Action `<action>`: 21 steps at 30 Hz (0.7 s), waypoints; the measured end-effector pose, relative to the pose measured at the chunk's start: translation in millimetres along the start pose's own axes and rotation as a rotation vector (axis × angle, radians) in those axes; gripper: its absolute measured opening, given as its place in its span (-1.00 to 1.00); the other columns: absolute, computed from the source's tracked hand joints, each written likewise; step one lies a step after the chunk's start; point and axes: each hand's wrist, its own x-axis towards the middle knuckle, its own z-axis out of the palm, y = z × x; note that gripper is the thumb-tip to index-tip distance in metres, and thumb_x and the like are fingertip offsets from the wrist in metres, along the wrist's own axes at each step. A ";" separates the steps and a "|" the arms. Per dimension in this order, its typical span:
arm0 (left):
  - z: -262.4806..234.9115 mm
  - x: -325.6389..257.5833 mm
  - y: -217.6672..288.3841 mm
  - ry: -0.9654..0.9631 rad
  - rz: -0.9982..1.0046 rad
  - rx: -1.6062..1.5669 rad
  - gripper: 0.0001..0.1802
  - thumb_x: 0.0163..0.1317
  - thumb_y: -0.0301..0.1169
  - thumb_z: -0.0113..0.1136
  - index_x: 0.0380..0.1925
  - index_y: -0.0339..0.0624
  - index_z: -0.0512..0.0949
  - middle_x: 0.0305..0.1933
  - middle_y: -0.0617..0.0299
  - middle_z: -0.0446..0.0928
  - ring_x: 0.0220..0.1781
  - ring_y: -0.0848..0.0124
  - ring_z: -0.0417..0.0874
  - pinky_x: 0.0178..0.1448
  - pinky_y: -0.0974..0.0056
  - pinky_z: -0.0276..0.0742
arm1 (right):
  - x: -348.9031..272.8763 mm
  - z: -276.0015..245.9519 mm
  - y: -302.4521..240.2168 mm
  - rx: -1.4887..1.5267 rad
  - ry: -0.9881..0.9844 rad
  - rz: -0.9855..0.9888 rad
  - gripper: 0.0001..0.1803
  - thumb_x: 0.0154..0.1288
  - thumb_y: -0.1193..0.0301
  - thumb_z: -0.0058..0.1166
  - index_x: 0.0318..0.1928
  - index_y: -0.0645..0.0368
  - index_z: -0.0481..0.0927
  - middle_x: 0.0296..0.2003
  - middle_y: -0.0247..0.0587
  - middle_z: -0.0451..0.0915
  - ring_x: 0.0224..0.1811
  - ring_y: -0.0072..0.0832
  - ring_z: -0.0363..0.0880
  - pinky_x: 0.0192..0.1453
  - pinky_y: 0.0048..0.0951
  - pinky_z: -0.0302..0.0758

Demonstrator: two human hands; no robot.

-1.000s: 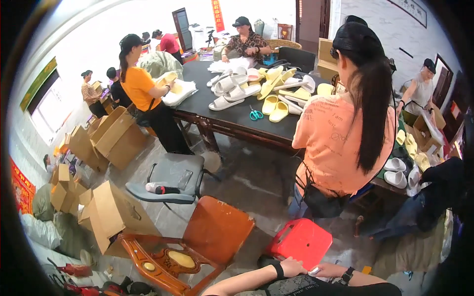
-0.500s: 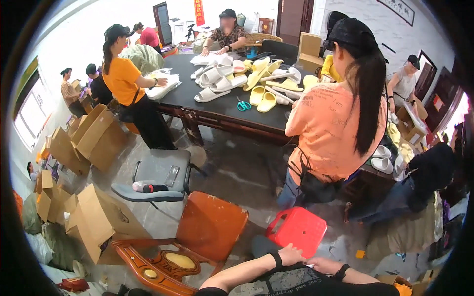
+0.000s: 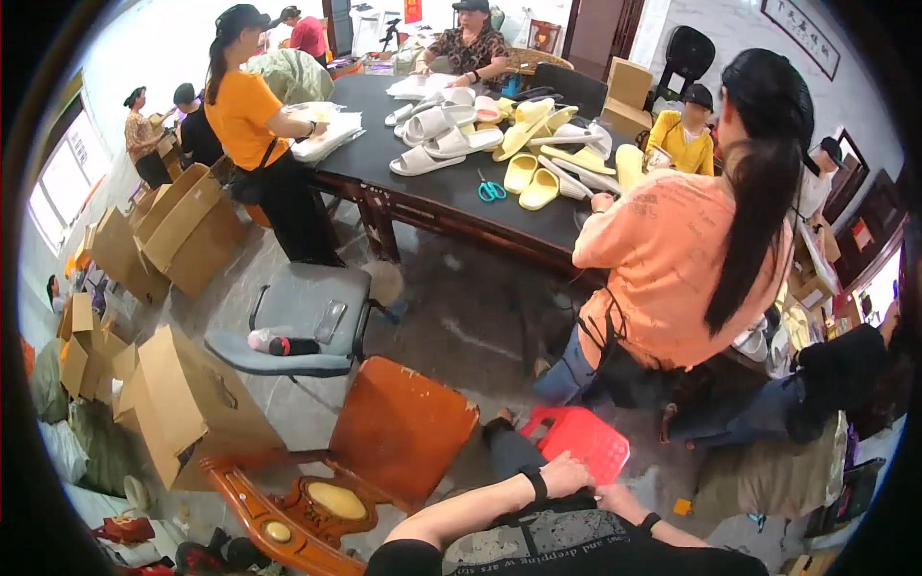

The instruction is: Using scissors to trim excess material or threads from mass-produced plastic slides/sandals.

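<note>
My left hand [image 3: 565, 476] and my right hand [image 3: 620, 502] are close together low in front of my body, over a red plastic stool [image 3: 597, 444]. Curled fingers show on both hands, and whatever they may hold is too small or hidden to make out. A dark band circles each wrist. Just left of my hands, a brown wooden chair [image 3: 408, 432] with a carved armrest stands at an angle. Part of the stool's seat is covered by my left hand.
A dark table [image 3: 432, 206] bears grey slippers [image 3: 432, 158], yellow slippers [image 3: 531, 182] and teal scissors [image 3: 491, 190]. A person in an orange-pink top [image 3: 687, 259] stands close ahead on the right. A grey chair [image 3: 312, 298] and open cardboard boxes [image 3: 197, 408] stand left.
My view has shifted and tilted slightly, so the table and people sit elsewhere in it. My hands stay close together over the stool. The person in the orange-pink top appears further right.
</note>
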 end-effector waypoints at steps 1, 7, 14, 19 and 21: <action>-5.6 8.2 -10.6 -0.002 0.003 0.005 -0.78 0.10 -0.37 0.01 -0.25 0.14 0.55 -0.25 0.26 0.54 -0.13 0.27 0.56 -0.09 0.07 0.30 | 10.7 7.2 15.4 0.000 0.025 -0.004 -0.83 -0.01 0.53 -0.04 -0.34 0.16 0.54 -0.44 0.09 0.53 -0.31 0.00 0.55 -0.27 -0.09 0.47; -20.2 63.6 -62.1 -0.036 0.123 -0.105 -0.85 0.05 -0.36 0.02 -0.40 0.08 0.57 -0.35 0.27 0.55 -0.15 0.27 0.56 -0.12 0.03 0.35 | 61.8 -8.7 52.7 0.085 -0.013 0.267 -0.69 0.09 0.36 0.06 -0.20 0.28 0.37 -0.41 0.27 0.54 -0.32 0.14 0.53 -0.28 0.05 0.44; -52.0 132.9 -107.7 -0.176 0.158 -0.182 -0.87 0.00 -0.39 0.06 -0.40 0.00 0.51 -0.28 0.27 0.48 -0.06 0.25 0.50 -0.10 0.03 0.34 | 98.2 -18.9 111.8 0.153 -0.084 0.513 -0.71 0.13 0.27 -0.01 -0.23 0.23 0.42 -0.41 0.13 0.53 -0.32 0.02 0.53 -0.25 -0.10 0.44; -66.5 165.3 -130.3 -0.303 0.216 -0.227 -0.84 0.00 -0.38 0.06 -0.35 0.02 0.51 -0.26 0.24 0.48 -0.08 0.21 0.51 -0.11 -0.10 0.33 | 96.3 -19.4 135.5 0.515 -0.135 0.530 -0.62 0.19 0.17 -0.04 -0.12 0.20 0.45 -0.26 0.02 0.51 -0.16 -0.11 0.47 -0.08 -0.19 0.39; -81.8 172.8 -135.4 -0.352 0.257 -0.211 -0.79 0.03 -0.37 0.06 -0.29 0.00 0.55 -0.25 0.19 0.53 -0.10 0.16 0.55 -0.13 -0.11 0.38 | 88.2 -18.6 146.4 0.667 -0.138 0.540 -0.59 0.22 0.13 -0.05 -0.08 0.18 0.46 -0.21 -0.02 0.50 -0.10 -0.16 0.45 -0.02 -0.22 0.37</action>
